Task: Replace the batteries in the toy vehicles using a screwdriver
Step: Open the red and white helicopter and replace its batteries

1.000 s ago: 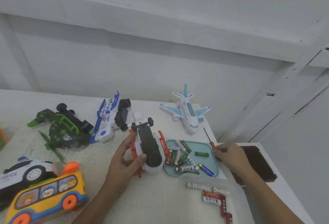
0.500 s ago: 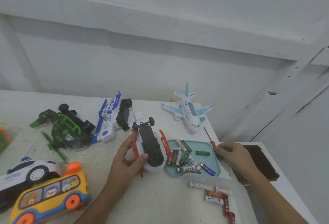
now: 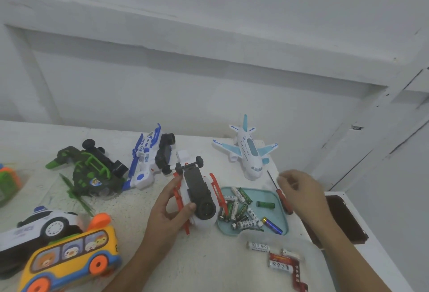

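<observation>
The left hand (image 3: pixel 167 212) grips the toy car (image 3: pixel 197 189) upside down, just left of the battery tray (image 3: pixel 276 215), probably so its black underside faces up for the screwdriver (image 3: pixel 282 196); the car's long axis runs near to far. The screwdriver lies along the tray's right edge, tip pointing far-left; the right hand (image 3: pixel 301 191) is at its red handle; whether the fingers grip it, I cannot tell.

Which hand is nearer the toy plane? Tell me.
Right. The right hand sits beside the screwdriver, near the nose of the plane; the left hand is farther off to the left, gripping the white-and-red toy.
</observation>
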### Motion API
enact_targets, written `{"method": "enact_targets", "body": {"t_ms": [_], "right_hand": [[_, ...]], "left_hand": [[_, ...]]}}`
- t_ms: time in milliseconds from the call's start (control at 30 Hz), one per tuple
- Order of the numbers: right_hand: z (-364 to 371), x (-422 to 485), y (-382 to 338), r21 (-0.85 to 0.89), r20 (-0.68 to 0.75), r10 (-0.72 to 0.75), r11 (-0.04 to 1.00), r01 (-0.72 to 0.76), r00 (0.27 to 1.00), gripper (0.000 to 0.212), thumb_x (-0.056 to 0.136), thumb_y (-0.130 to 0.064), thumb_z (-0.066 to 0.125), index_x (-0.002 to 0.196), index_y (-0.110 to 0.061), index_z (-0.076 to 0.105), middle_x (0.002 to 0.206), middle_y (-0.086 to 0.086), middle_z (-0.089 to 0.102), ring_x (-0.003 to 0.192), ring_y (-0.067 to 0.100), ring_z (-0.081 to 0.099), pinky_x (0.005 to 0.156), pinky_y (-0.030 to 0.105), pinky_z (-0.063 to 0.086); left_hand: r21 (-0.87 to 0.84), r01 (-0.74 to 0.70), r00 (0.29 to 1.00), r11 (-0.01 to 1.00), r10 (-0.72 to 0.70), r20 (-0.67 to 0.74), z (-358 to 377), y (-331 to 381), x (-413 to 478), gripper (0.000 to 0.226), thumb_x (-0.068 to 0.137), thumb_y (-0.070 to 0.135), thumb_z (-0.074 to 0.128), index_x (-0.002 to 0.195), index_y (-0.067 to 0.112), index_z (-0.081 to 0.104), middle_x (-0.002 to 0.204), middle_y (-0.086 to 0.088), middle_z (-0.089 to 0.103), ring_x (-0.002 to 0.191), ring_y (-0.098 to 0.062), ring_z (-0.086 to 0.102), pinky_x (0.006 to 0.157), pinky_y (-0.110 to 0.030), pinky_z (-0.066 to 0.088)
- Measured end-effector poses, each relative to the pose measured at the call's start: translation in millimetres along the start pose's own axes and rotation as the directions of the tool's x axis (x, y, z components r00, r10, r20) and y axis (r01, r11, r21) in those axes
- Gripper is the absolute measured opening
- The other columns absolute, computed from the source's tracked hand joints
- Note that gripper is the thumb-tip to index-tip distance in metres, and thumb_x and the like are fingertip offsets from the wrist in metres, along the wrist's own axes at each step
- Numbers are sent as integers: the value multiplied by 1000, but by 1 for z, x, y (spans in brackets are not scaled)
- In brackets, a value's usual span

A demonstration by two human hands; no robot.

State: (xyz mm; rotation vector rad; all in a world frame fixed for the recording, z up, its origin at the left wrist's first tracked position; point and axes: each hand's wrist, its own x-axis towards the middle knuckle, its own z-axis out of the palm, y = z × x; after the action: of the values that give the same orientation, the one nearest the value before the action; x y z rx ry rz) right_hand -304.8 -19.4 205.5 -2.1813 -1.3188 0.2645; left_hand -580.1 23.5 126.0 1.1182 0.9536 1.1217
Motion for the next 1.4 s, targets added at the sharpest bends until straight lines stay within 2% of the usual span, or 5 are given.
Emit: {"method": "enact_targets", "body": {"t_ms": [433, 667, 900, 1167, 1400], "right_hand": [[50, -52, -107, 195, 241, -376, 922, 335, 895, 48, 93, -44, 54, 138, -35, 42, 128, -19, 41, 118, 4, 38, 99, 24, 41], [46, -43, -117, 402, 187, -198, 909, 109, 962, 68, 66, -62, 78, 113, -39, 36, 107, -25, 48, 93, 1, 60, 61, 9, 51], [29, -9, -111, 764, 238, -140, 638, -97, 961, 62, 75, -7, 81, 111, -36, 40, 110, 2, 62, 83, 16, 72, 65, 31, 60], [31, 17, -92, 855, 518, -221, 166, -491, 826, 60, 73, -6, 68, 124, -30, 50, 112, 11, 69, 99, 37, 67, 74, 63, 54], [44, 22, -88, 790, 594, -339, 73, -609, 730, 37, 87, -13, 55, 122, -24, 60, 120, 15, 67, 107, 47, 62, 86, 69, 46]], "left_hand": [[-46, -43, 999, 998, 42, -7, 15, 41, 4, 46, 93, 12, 62, 119, 50, 59, 122, 11, 61, 99, -15, 70, 65, -26, 59], [-83, -86, 996, 993, 87, 10, 25, 69, 1, 36, 106, 19, 35, 124, 41, 56, 118, 19, 62, 94, -8, 71, 68, -15, 54], [25, -272, 962, 962, 272, 5, 39, 76, -8, 30, 103, 15, 48, 119, 37, 59, 119, 30, 61, 114, -2, 61, 89, -23, 53], [235, -255, 908, 938, 316, -276, 43, 74, 16, 34, 86, 9, 72, 103, 32, 54, 102, 3, 59, 74, -8, 57, 71, -27, 51], [148, -83, 987, 985, 102, -122, 40, 84, 30, 39, 89, 22, 70, 121, 35, 51, 111, 9, 61, 80, 2, 63, 61, -10, 49]]}}
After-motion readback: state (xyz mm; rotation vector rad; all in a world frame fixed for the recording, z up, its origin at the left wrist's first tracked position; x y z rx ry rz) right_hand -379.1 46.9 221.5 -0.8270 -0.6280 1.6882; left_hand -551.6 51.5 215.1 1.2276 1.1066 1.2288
